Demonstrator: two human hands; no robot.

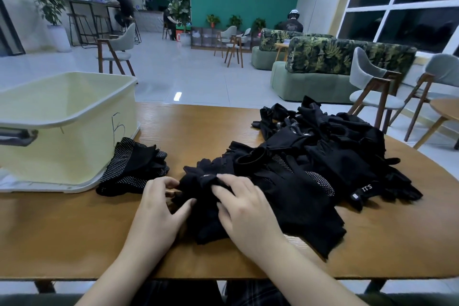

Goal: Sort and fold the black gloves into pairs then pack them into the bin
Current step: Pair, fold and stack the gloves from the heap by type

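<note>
A big heap of black gloves point(330, 154) covers the right half of the wooden table point(74, 238). In front of me lies one black glove point(198, 213) at the heap's near-left edge. My left hand point(159, 211) grips its left side with curled fingers and thumb. My right hand point(241, 211) rests on top of it, fingers bent and pinching the fabric near its upper end. A separate small stack of dotted black gloves point(131, 169) lies to the left, beside the pale yellow bin point(67, 117). The bin's inside is mostly hidden by its rim.
The bin stands on a white lid point(49, 187) at the table's left. Chairs point(372, 92) stand close behind the table's right side, and a second table's corner point(447, 109) shows at far right. People sit far off in the room.
</note>
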